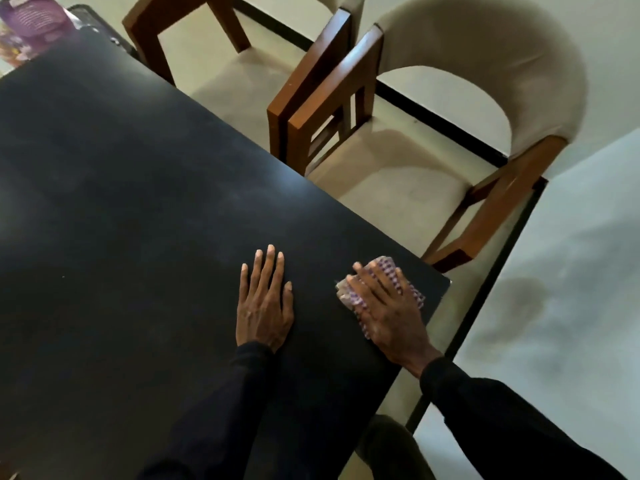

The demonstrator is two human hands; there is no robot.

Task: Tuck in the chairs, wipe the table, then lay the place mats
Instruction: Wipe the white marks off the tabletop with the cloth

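Observation:
A black table [138,202] fills the left and middle of the head view. My right hand [391,306] presses flat on a purple-and-white checked cloth [382,268] near the table's near right corner. My left hand [265,299] lies flat on the tabletop just left of it, fingers spread, holding nothing. Two wooden chairs with beige cushions stand along the table's right side: the nearer chair [433,161] and the farther chair [242,71], both with seats partly under the table edge.
A purple printed mat or packet [31,26] lies at the table's far left corner. A dark floor strip [440,116] runs behind the chairs. A pale wall or panel [571,271] stands at right, close to the nearer chair.

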